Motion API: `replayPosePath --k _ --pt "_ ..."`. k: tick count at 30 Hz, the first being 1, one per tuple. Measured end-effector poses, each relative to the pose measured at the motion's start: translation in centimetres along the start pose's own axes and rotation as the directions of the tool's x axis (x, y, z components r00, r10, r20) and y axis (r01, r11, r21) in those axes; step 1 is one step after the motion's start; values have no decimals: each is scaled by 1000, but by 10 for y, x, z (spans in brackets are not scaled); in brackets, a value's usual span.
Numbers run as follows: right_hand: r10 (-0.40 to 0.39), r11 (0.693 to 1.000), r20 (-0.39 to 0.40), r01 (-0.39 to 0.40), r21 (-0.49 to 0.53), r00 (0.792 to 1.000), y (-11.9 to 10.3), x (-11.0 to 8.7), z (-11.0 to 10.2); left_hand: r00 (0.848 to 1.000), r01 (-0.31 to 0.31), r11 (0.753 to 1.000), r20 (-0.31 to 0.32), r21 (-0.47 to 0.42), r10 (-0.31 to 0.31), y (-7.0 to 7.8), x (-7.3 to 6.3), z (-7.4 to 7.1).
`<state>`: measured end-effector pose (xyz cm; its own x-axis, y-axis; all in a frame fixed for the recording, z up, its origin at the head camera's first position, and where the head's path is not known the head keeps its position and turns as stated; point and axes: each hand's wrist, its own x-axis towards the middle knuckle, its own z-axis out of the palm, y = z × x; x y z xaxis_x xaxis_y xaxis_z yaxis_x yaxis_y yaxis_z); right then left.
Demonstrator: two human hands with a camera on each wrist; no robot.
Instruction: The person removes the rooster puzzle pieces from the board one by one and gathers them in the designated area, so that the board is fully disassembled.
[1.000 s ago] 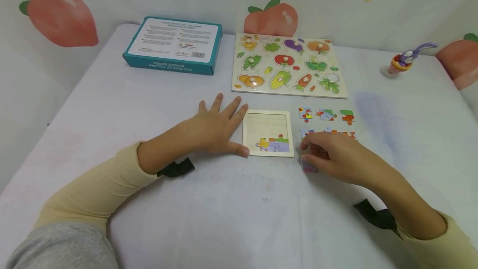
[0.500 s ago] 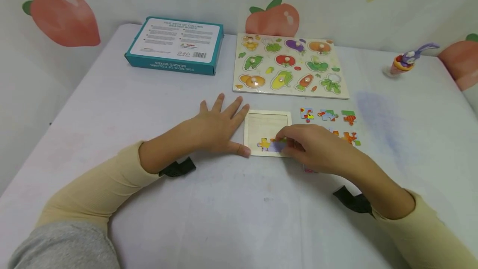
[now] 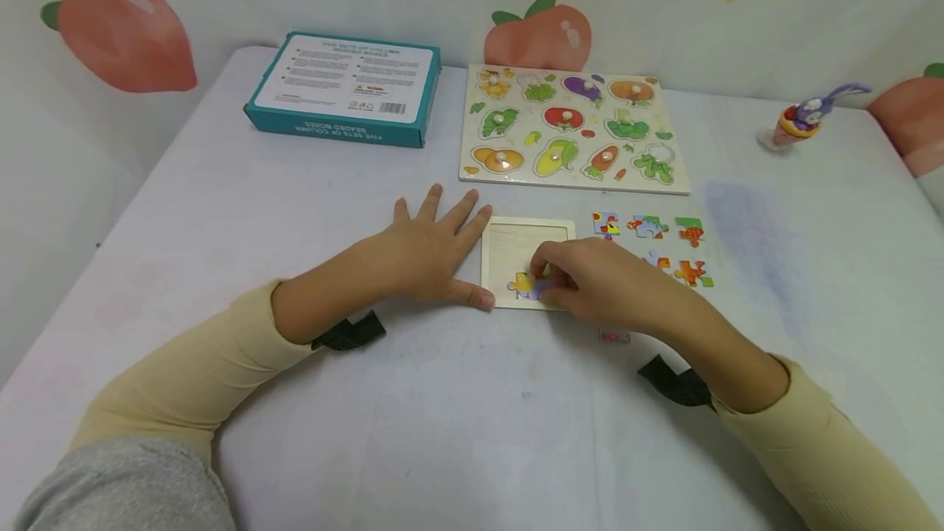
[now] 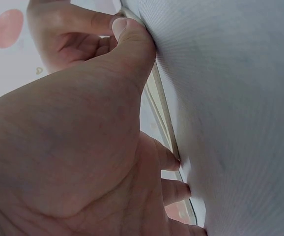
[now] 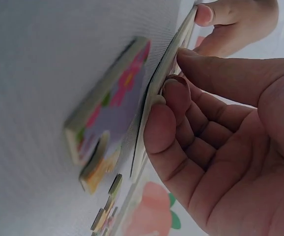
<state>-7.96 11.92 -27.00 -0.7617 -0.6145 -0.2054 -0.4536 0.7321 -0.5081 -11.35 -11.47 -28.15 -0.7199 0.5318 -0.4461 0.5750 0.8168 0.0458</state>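
Observation:
My left hand (image 3: pixel 428 256) lies with spread fingers on the table, its thumb and one fingertip against the left side of a small wooden puzzle tray (image 3: pixel 487 260). Joined pieces, a yellow and lilac section (image 3: pixel 522 285), sit in the tray's lower part. Over the tray's right side, my right hand (image 3: pixel 601 281) curls thumb and fingers together. It pinches a puzzle piece (image 5: pixel 158 100), mostly hidden; only a pale rounded edge shows at the fingertips in the right wrist view. Close to this hand lies a loose piece with a pink flower (image 5: pixel 120 96).
Several loose puzzle pieces (image 3: pixel 649 227) lie in rows right of the tray. Behind stands a vegetable knob puzzle board (image 3: pixel 534 174), with a teal and white box (image 3: pixel 339 80) to its left. A small ice-cream-cone toy (image 3: pixel 796 123) is at the back right.
My right hand has moved left from the loose pieces to over the tray, then slightly farther in. The left hand has stayed in place.

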Motion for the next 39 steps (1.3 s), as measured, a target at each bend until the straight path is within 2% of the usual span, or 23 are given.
replayPosePath --k 9,23,33,39 --pt "-12 1000 -29 13 26 1000 -1 0 2 1000 1 1000 -3 4 -1 -1 -1 0" --pt "-24 1000 -61 24 -4 998 -1 2 5 1000 3 1000 3 7 -3 -1 -1 0" --pt "-69 997 -57 71 28 996 -1 -1 3 1000 3 1000 0 11 -3 -1 0 0" --pt "-54 998 -29 54 21 998 -1 -1 2 1000 -1 1000 0 8 1 0 0 0"
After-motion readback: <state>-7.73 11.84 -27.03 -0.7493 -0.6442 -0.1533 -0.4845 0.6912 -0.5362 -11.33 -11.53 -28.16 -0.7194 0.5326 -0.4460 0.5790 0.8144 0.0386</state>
